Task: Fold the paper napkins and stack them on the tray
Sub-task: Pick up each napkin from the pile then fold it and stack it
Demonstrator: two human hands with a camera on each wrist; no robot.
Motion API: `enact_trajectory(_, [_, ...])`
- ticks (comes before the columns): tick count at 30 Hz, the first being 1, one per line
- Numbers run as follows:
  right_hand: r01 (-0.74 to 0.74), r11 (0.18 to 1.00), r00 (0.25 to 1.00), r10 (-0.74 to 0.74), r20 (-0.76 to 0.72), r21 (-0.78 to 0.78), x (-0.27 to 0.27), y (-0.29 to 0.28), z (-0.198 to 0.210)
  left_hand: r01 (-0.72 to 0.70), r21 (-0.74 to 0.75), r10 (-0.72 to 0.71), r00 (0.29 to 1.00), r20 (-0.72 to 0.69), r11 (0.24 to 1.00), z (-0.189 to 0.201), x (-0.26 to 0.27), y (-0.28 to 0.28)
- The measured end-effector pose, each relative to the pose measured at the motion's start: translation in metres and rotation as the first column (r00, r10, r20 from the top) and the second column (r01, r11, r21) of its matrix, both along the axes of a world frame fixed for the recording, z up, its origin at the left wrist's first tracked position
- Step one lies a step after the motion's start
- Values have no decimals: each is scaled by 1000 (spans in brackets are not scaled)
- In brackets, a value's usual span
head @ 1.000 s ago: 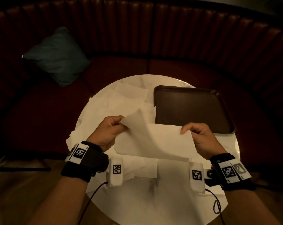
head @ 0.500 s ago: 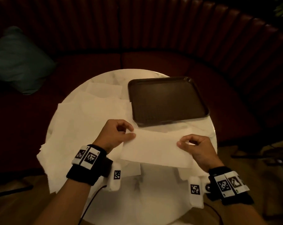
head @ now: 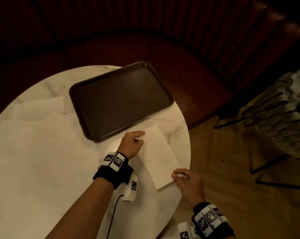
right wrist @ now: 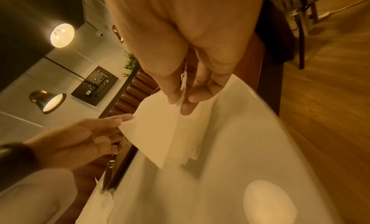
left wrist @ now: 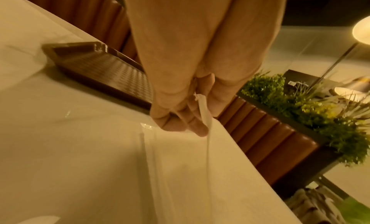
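A folded white paper napkin [head: 158,156] stretches between my two hands just above the round marble table [head: 178,121], near its right edge. My left hand [head: 139,138] pinches its far end beside the tray's near corner. My right hand [head: 177,176] pinches the near end. In the left wrist view the left hand [left wrist: 198,110] has the napkin's edge [left wrist: 205,110] squeezed between thumb and fingers. The right wrist view shows the right hand [right wrist: 180,100] nipping a corner of the napkin [right wrist: 158,129]. The dark brown tray [head: 121,99] lies bare at the table's far side.
Several unfolded white napkins [head: 39,152] cover the table's left half. A dark red curved bench [head: 189,66] wraps round the far side. To the right, over the wooden floor [head: 232,187], stands a chair with a woven seat [head: 283,114]. Plants [left wrist: 300,104] sit behind the bench.
The napkin went from half open to folded flat, and both hands carried it rightward toward the table's right edge. The head view swung right, so the cushion left the picture.
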State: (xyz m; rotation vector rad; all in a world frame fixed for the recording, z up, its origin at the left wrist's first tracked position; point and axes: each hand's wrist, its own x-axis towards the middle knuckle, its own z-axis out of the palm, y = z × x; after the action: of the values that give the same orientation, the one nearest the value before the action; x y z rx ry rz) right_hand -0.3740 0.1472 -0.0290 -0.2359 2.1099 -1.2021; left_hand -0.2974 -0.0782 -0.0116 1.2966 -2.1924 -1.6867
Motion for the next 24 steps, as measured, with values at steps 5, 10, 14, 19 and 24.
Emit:
enact_trajectory(5, [-99,989,993,104,-46,109,-6,-9,-14,222,-106,-195,956,218,969,-20,-14,-3])
enact_trajectory(10, [-266,883,937,332,-112,387,-6,-18,-9,202,-77,-161,916,368,976,-17,20,-5])
enact_trajectory(14, [-279,789,849,469,-245,547,7,-29,28,-39,-66,54,970,238,997,-2,104,2])
enact_trajectory(19, [-482,782,700,615,-364,395,60,-91,51,-319,49,301,926,227,946,10,228,26])
enact_trajectory(24, [-776,539,422,829,-366,328,153,-190,21,-510,53,482,837,258,858,6,317,50])
